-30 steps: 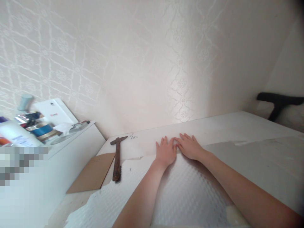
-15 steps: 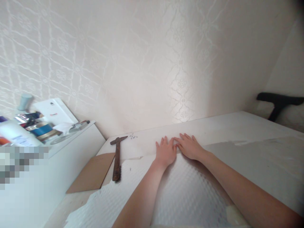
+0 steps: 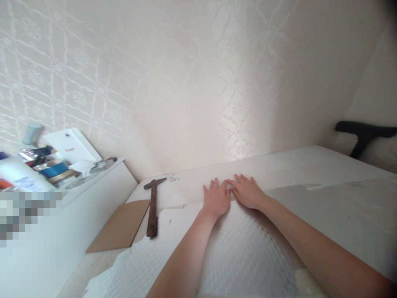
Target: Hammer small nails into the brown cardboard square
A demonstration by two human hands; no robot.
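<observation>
My left hand (image 3: 216, 199) lies flat with its fingers spread, at the far edge of a white dimpled sheet (image 3: 245, 252) that covers part of the table (image 3: 288, 167). Beside it, my right hand (image 3: 247, 191) is also flat and open, its thumb side meeting the left hand's. Neither hand holds anything. To the left lies a hammer (image 3: 152, 211) with a dark wooden handle, its head toward the wall. Several tiny nail-like bits (image 3: 174, 178) are scattered by the hammer head. A brown board (image 3: 120, 225) rests left of the handle.
At the left stands a white cabinet (image 3: 102, 198) topped with a white box (image 3: 72, 145), a blue tape roll (image 3: 53, 169) and other clutter. A patterned wall (image 3: 186, 91) rises behind the table. A black T-shaped object, perhaps a chair armrest (image 3: 362, 130), is at the right.
</observation>
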